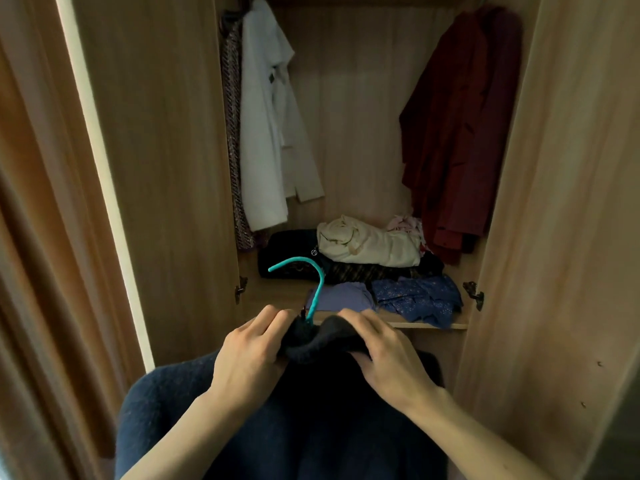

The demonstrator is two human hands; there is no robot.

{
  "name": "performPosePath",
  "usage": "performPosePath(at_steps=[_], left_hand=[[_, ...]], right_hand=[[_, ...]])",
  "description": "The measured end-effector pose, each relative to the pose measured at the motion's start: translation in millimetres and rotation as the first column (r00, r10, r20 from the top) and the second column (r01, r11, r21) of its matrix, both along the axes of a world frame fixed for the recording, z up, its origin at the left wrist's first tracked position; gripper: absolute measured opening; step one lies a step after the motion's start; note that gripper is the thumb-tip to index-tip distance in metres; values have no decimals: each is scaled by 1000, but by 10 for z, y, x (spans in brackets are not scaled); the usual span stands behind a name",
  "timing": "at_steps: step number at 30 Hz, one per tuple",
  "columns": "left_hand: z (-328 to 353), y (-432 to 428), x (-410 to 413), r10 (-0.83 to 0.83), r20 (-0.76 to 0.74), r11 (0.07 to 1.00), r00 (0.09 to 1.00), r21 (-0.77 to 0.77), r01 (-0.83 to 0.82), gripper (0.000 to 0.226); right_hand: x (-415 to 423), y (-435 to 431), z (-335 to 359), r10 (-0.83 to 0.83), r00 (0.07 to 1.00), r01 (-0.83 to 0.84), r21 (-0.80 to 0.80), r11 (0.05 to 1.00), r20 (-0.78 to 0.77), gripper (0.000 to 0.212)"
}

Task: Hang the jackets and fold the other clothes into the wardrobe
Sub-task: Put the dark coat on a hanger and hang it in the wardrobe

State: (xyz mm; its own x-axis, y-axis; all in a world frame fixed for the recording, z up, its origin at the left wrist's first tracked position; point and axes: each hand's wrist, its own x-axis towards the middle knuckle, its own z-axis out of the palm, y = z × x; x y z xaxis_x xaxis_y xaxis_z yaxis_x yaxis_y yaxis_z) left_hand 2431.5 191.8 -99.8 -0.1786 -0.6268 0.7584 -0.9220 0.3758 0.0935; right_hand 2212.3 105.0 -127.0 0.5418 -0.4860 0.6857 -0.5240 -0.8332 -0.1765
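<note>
Both hands, left [251, 358] and right [388, 355], pinch the dark jacket's [277, 420] collar around the teal hanger [313, 285], held before the shelf's [415, 325] front edge. Best settle both shoulders evenly before hooking.

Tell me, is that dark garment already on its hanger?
Yes: the teal hanger hook sticks out of the dark garment collar, gripped by both hands.
</note>
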Motion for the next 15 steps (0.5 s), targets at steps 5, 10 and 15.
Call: performPosePath(at_steps=[5, 10, 15], left_hand=[[213, 20, 70, -78, -9, 997, 997, -23, 78, 50], [225, 52, 366, -56, 77, 997, 995, -51, 60, 83], [153, -8, 491, -32, 0, 991, 999, -132, 32, 79]], right_hand=[[47, 25, 222, -3, 989, 23, -137, 990, 149, 53], [71, 120, 562, -43, 975, 100, -258, 961, 218, 45], [65, 199, 736, -45, 961, 124, -279, 952, 273, 62]])
